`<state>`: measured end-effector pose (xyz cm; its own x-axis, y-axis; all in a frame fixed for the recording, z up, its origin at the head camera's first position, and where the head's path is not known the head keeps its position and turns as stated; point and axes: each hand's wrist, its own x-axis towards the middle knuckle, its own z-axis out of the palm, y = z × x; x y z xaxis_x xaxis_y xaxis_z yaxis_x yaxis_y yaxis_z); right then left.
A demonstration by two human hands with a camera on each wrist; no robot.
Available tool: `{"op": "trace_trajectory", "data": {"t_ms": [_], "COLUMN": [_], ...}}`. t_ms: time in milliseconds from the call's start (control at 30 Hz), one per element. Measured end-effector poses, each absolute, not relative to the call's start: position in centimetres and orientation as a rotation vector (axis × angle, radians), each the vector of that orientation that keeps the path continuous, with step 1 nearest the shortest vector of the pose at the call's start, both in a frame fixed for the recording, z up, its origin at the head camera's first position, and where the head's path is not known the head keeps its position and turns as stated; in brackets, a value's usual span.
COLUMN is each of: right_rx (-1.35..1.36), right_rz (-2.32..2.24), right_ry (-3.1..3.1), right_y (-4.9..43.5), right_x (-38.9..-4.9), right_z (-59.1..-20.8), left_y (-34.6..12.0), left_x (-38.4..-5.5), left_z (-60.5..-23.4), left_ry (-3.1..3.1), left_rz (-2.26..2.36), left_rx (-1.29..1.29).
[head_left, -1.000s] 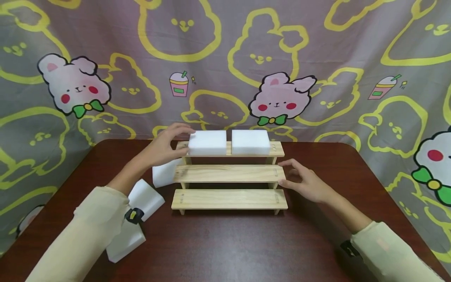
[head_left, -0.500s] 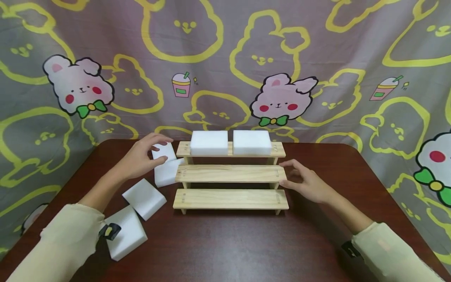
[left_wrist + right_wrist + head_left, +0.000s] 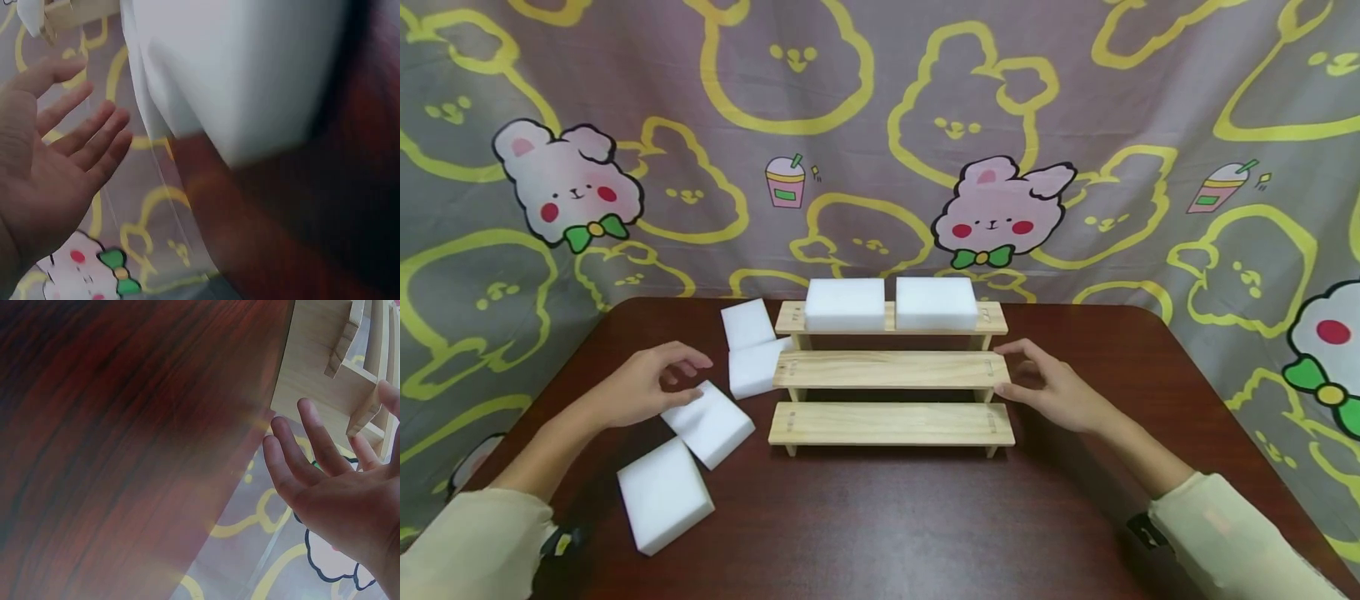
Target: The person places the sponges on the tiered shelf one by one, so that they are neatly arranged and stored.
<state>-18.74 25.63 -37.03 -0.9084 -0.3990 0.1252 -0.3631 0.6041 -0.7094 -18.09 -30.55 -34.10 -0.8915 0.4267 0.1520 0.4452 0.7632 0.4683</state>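
Observation:
In the head view my left hand (image 3: 643,383) hovers at the left with loosely bent fingers and nothing in them. Its fingertips overlap the far corner of a white foam block (image 3: 711,425); a second foam block (image 3: 664,496) lies nearer the front. The left wrist view shows the left hand (image 3: 56,156) with its fingers spread beside a blurred white block (image 3: 250,75). My right hand (image 3: 1060,387) rests at the right end of the middle step of a three-step wooden rack (image 3: 887,369), thumb and fingertips at the board's end. Two foam blocks (image 3: 846,302) sit side by side on the top step.
Two more foam blocks (image 3: 748,323) lie touching on the table left of the rack, the nearer one partly behind the middle step. The dark red-brown wooden table (image 3: 887,517) reaches back to a patterned curtain (image 3: 850,167).
My left hand has left the foam block on the top step, passing back over the far-left blocks to the nearer ones. The right hand has stayed at the rack's end.

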Motion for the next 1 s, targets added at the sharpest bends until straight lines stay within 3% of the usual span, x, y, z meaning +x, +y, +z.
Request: {"op": "trace_trajectory", "data": {"t_ms": [367, 1000], "right_rx": [-0.647, -0.629], "right_rz": [-1.205, -1.195], "right_ry": [2.777, 2.775], "right_y": [25.6, 25.7], "right_x": [-18.7, -18.9], "right_z": [-37.0, -37.2], "left_y": [-35.6, -36.9], "left_x": [-16.0, -15.4], "left_z": [-36.1, -36.6], "left_ry": [-3.220, -3.278], "left_rz": [-1.062, -1.149], "left_rx": [-0.655, -0.434]}}
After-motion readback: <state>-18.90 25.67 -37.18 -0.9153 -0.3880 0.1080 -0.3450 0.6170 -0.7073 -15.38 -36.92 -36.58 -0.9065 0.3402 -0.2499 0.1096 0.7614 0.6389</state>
